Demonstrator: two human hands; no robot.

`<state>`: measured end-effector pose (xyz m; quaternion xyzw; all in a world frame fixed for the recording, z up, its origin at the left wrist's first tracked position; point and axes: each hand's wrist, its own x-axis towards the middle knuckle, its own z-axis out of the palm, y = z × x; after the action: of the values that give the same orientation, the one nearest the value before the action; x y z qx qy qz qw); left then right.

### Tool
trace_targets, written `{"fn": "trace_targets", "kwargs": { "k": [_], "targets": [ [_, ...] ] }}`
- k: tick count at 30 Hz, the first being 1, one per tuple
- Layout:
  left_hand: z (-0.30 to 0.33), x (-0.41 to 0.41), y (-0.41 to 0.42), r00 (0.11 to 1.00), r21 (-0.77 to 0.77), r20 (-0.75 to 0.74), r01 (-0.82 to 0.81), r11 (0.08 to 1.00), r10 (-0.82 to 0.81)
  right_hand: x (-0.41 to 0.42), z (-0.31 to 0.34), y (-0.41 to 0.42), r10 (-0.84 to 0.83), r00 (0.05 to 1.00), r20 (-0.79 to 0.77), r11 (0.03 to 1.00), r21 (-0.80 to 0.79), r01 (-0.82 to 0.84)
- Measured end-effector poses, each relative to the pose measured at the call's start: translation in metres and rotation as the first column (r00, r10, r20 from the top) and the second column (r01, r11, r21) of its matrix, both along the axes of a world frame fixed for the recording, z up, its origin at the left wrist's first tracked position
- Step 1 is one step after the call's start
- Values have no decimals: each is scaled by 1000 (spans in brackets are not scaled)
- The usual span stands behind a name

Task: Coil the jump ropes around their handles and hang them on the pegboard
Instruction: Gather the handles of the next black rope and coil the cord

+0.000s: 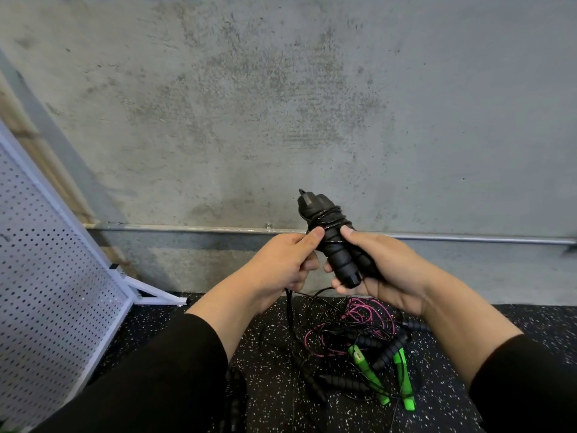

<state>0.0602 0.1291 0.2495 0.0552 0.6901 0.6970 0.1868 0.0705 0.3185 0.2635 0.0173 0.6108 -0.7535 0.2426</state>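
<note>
Gripping the paired black handles [335, 245], the right hand [377, 267] is curled round their lower half, thumb laid along the near side and fingers [338, 284] wrapped beneath the butt ends. The handles are held together as one bundle, the long axis tilted from about 5 o'clock at the butts up to 11 o'clock at the caps. Several turns of thin black cord [327, 218] are already wound about the upper part.

The left hand [284, 264] is closed at 9 o'clock of the bundle, thumb tip touching the wraps, and the free run of cord is pinched in its fist; from there the cord [288, 310] drops toward 6 o'clock to the floor. The coming turn is judged to depend on this: the cord leaves the bundle on its left side, across the axis, so it is the left hand that is placed to carry it round.

Below, at 6 o'clock, a tangle of other ropes [352, 335] lies on the speckled floor [499, 326], with pink cord [365, 310] and green handles [402, 379] among them. The white pegboard [46, 276] leans at 9 o'clock, well apart from both hands, with no rope seen on it.
</note>
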Motion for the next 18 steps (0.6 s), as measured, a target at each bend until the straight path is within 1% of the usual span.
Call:
{"fn": "trace_targets", "kwargs": {
  "k": [3, 6, 8, 10, 12, 14, 16, 18],
  "targets": [
    [1, -3, -3, 1000, -83, -13, -18, 996, 17, -2, 0, 0, -48, 997, -61, 999, -26, 46],
    [0, -2, -3, 1000, -163, -15, -5, 987, 2, -7, -3, -2, -179, 974, -136, 984, -2, 181],
    [1, -1, -2, 1000, -203, -10, 2, 979, -4, -10, -6, 0, -271, 934, -233, 950, 93, 298],
    [1, 1, -1, 1000, -225, -1, 5, 974, -6, -13, -11, 4, -290, 893, -346, 907, 200, 372],
    [0, 1, 1, 1000, -236, 8, 10, 972, -9, -15, -16, 4, -221, 855, -469, 843, 349, 409],
    [1, 2, 4, 1000, -233, 25, 22, 972, -17, -15, -22, 1, -75, 804, -590, 721, 525, 452],
    [1, 3, 7, 998, -186, 68, 21, 982, -8, -13, -24, -3, 43, 765, -643, 619, 618, 484],
    [1, 2, 8, 993, -126, 118, 6, 992, 9, -12, -27, -7, 143, 732, -666, 562, 664, 494]
  ]
}}
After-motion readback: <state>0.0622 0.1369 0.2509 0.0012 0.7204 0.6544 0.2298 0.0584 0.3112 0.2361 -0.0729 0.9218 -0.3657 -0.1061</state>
